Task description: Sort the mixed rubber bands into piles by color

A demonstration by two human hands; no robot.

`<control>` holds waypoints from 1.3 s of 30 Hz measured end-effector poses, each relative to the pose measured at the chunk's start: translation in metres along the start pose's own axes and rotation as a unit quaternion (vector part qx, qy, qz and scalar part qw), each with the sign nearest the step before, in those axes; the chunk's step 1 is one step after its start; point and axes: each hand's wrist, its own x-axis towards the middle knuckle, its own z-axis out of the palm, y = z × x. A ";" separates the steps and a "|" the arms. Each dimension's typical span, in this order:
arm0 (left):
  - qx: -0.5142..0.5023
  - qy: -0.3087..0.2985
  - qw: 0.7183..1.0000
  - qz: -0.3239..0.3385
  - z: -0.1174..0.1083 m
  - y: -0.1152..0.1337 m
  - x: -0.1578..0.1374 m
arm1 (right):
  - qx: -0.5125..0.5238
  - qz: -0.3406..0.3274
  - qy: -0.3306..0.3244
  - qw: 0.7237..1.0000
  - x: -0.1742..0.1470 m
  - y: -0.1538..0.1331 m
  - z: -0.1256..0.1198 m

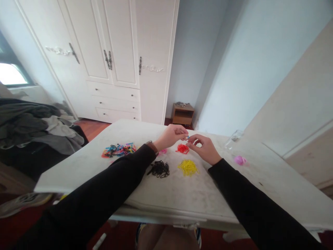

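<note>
Over the far middle of the table, my left hand (172, 135) and my right hand (205, 147) meet at their fingertips. Between them is a small blue rubber band (188, 137), with the fingers of both hands pinched on it. Just below the hands lies a pile of red rubber bands (182, 149). Nearer to me are a black pile (159, 169) and a yellow pile (188, 167). A mixed-colour heap of bands (119, 150) sits to the left, partly behind my left sleeve. Some pink bands (163, 151) show beside my left wrist.
On the right of the white table (208, 194) are a clear jar (234, 139) lying tilted and a pink crumpled item (239, 160). Clothes (39, 125) are heaped at the left. A white wardrobe (114, 76) and a small wooden nightstand (183, 114) stand beyond.
</note>
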 end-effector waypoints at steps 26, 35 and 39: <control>0.042 -0.026 0.998 0.026 -0.003 -0.001 -0.024 | 0.007 0.017 0.041 0.999 -0.002 -0.001 0.007; 0.042 -0.026 0.998 0.036 -0.002 -0.001 -0.023 | 0.004 0.017 0.029 0.999 -0.002 -0.003 0.007; 0.041 -0.005 0.999 0.005 -0.005 0.002 -0.020 | 0.033 0.038 0.053 0.997 -0.001 -0.003 0.008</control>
